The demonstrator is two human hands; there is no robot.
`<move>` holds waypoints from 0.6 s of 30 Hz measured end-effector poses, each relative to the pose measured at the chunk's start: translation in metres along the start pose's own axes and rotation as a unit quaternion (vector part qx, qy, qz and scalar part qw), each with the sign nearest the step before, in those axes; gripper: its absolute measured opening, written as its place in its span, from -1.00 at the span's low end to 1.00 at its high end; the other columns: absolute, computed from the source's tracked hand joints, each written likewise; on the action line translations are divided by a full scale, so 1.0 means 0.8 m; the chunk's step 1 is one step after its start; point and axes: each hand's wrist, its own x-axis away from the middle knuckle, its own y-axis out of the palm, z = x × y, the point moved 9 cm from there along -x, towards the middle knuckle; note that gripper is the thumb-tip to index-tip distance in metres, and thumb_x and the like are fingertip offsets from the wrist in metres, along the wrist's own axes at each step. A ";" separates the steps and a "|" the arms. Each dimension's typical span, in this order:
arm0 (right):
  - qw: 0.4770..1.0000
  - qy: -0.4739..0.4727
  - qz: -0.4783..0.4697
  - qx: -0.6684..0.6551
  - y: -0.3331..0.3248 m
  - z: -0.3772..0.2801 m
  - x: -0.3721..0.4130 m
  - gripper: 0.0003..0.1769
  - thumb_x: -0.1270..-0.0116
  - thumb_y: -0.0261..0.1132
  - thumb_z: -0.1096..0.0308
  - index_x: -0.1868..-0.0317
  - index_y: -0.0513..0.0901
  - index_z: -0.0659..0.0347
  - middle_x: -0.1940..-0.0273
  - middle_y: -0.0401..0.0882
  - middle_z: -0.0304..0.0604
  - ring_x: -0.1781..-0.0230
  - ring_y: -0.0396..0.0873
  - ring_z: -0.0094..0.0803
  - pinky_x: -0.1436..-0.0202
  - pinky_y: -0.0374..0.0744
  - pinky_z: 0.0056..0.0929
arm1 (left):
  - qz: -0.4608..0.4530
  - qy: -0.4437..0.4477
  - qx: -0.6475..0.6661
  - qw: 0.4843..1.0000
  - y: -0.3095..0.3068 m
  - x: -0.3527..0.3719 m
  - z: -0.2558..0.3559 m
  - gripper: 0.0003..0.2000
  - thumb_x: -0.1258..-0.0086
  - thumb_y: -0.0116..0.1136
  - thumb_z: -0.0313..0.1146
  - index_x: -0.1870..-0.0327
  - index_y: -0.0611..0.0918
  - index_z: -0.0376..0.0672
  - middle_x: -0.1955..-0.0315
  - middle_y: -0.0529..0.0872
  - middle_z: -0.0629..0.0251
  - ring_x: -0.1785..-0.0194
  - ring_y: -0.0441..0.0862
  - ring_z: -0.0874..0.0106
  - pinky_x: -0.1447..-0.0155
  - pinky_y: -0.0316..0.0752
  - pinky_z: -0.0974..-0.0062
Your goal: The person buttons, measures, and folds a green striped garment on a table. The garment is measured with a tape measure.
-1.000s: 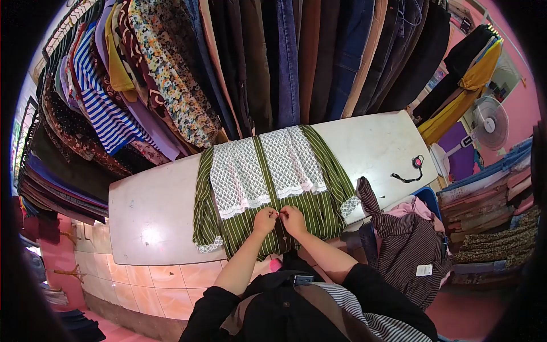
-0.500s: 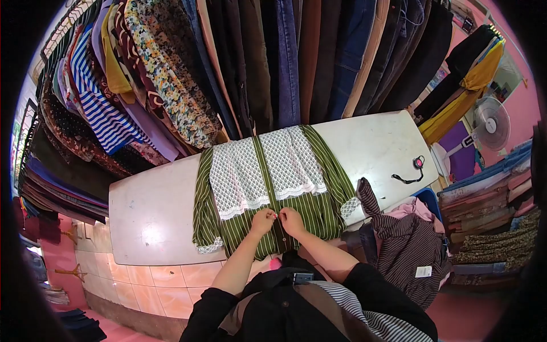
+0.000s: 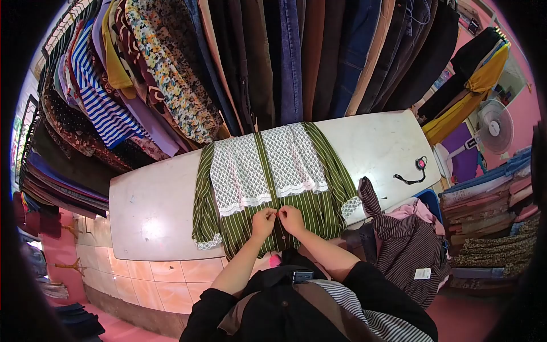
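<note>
Centre of frame: pinching green-striped blouse (image 3: 239,176) at placket (image 3: 268,171) with nearly closed left hand (image 3: 264,221) and right hand (image 3: 290,219), likely holding edges together, using desk (image 3: 154,211) for flat support.

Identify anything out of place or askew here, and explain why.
The dark, thinly striped fabric garment lies heaped over the blue container, one sleeve jutting past the edge of the white tabletop: untidy beside the flat green blouse with white lace. No spill or damage shows.
</note>
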 end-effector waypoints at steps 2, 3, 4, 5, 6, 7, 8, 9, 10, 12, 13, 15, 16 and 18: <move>1.000 0.003 -0.012 -0.017 0.003 0.003 0.000 -0.92 -0.18 0.26 0.44 0.36 0.63 0.27 0.35 0.62 0.04 0.30 0.60 0.00 0.17 0.55 -0.12 | -0.004 0.029 0.026 0.999 0.001 0.005 -0.005 -0.80 -0.21 0.21 -0.55 0.14 0.69 -0.25 0.33 0.70 0.12 0.27 0.69 0.35 0.13 0.58 0.45; 0.999 0.003 -0.022 -0.030 0.002 0.001 0.000 -0.92 -0.17 0.27 0.42 0.36 0.64 0.26 0.35 0.63 0.04 0.29 0.60 0.00 0.18 0.55 -0.12 | -0.006 0.043 0.039 0.998 -0.001 0.008 -0.002 -0.79 -0.21 0.21 -0.56 0.12 0.69 -0.26 0.30 0.70 0.11 0.26 0.69 0.36 0.13 0.58 0.46; 0.999 0.002 -0.032 -0.043 0.001 0.000 0.001 -0.91 -0.17 0.28 0.41 0.37 0.64 0.26 0.35 0.63 0.03 0.29 0.61 -0.01 0.18 0.55 -0.12 | -0.012 0.048 0.036 0.998 -0.003 0.011 -0.002 -0.79 -0.21 0.21 -0.56 0.12 0.68 -0.26 0.29 0.69 0.11 0.26 0.68 0.36 0.14 0.58 0.46; 0.999 0.009 -0.045 -0.026 -0.001 0.000 0.005 -0.89 -0.16 0.29 0.39 0.37 0.64 0.25 0.35 0.63 0.03 0.28 0.61 -0.01 0.18 0.56 -0.11 | -0.018 0.053 0.033 0.998 -0.007 0.014 -0.001 -0.78 -0.21 0.22 -0.56 0.11 0.68 -0.26 0.28 0.68 0.11 0.26 0.68 0.37 0.15 0.57 0.47; 0.998 0.017 -0.058 -0.010 -0.003 0.001 0.010 -0.88 -0.15 0.30 0.37 0.37 0.65 0.25 0.36 0.63 0.03 0.27 0.62 -0.02 0.18 0.56 -0.11 | -0.024 0.058 0.029 0.998 -0.011 0.019 0.005 -0.78 -0.20 0.22 -0.56 0.11 0.68 -0.27 0.27 0.67 0.11 0.26 0.67 0.37 0.16 0.57 0.48; 0.997 0.024 -0.070 0.004 -0.006 -0.001 0.015 -0.86 -0.14 0.31 0.34 0.37 0.65 0.24 0.36 0.63 0.03 0.27 0.62 -0.03 0.18 0.56 -0.11 | -0.039 0.059 0.016 0.997 -0.014 0.026 0.010 -0.79 -0.20 0.23 -0.55 0.12 0.68 -0.27 0.29 0.67 0.12 0.28 0.67 0.38 0.18 0.57 0.48; 0.995 0.029 -0.087 0.038 -0.006 0.001 0.024 -0.86 -0.13 0.31 0.33 0.37 0.65 0.23 0.36 0.64 0.03 0.27 0.62 -0.03 0.18 0.57 -0.11 | -0.052 0.060 0.003 0.997 -0.017 0.037 0.015 -0.79 -0.20 0.23 -0.55 0.13 0.68 -0.27 0.31 0.66 0.12 0.31 0.66 0.39 0.19 0.57 0.48; 0.991 0.033 -0.106 0.072 -0.005 0.006 0.041 -0.85 -0.12 0.31 0.32 0.37 0.66 0.23 0.37 0.64 0.03 0.27 0.63 -0.03 0.17 0.57 -0.10 | -0.065 0.059 -0.010 0.996 -0.017 0.047 0.016 -0.80 -0.20 0.23 -0.55 0.14 0.68 -0.28 0.33 0.66 0.13 0.33 0.66 0.40 0.21 0.56 0.48; 0.986 0.038 -0.125 0.106 -0.004 0.010 0.056 -0.84 -0.11 0.32 0.30 0.38 0.66 0.22 0.37 0.64 0.03 0.27 0.63 -0.03 0.17 0.58 -0.10 | -0.104 0.042 -0.021 0.994 -0.009 0.056 0.010 -0.79 -0.20 0.24 -0.53 0.13 0.68 -0.28 0.31 0.68 0.15 0.35 0.67 0.48 0.23 0.56 0.55; 0.984 0.030 -0.133 0.111 -0.006 0.012 0.078 -0.85 -0.11 0.31 0.31 0.37 0.66 0.21 0.36 0.65 0.03 0.28 0.63 -0.02 0.16 0.58 -0.09 | -0.152 0.040 -0.038 0.987 0.006 0.076 0.011 -0.80 -0.17 0.26 -0.50 0.17 0.69 -0.30 0.35 0.69 0.13 0.36 0.68 0.46 0.23 0.57 0.54; 0.984 0.025 -0.136 0.114 -0.007 0.012 0.085 -0.85 -0.11 0.30 0.31 0.37 0.66 0.20 0.35 0.65 0.03 0.28 0.63 -0.01 0.16 0.58 -0.08 | -0.176 0.041 -0.045 0.983 0.015 0.085 0.013 -0.81 -0.16 0.27 -0.49 0.20 0.69 -0.31 0.36 0.69 0.13 0.37 0.68 0.45 0.23 0.58 0.53; 0.989 0.022 -0.112 0.099 -0.005 0.018 0.088 -0.86 -0.10 0.30 0.32 0.39 0.65 0.22 0.36 0.65 0.04 0.30 0.62 0.01 0.18 0.58 -0.05 | -0.143 0.052 -0.050 0.987 0.021 0.089 0.010 -0.80 -0.10 0.29 -0.47 0.24 0.69 -0.31 0.38 0.69 0.12 0.36 0.70 0.39 0.21 0.59 0.48; 0.990 0.017 -0.104 0.097 -0.003 0.020 0.087 -0.86 -0.10 0.30 0.33 0.39 0.65 0.23 0.37 0.65 0.05 0.30 0.62 0.02 0.18 0.58 -0.04 | -0.126 0.054 -0.058 0.989 0.020 0.091 0.013 -0.80 -0.09 0.29 -0.47 0.25 0.69 -0.30 0.39 0.69 0.12 0.36 0.70 0.37 0.21 0.59 0.46; 0.991 0.012 -0.098 0.086 -0.003 0.023 0.089 -0.86 -0.10 0.30 0.34 0.40 0.65 0.23 0.38 0.65 0.05 0.30 0.62 0.02 0.19 0.58 -0.04 | -0.100 0.051 -0.070 0.991 0.021 0.093 0.017 -0.81 -0.09 0.28 -0.45 0.26 0.69 -0.28 0.40 0.69 0.13 0.36 0.70 0.34 0.21 0.59 0.43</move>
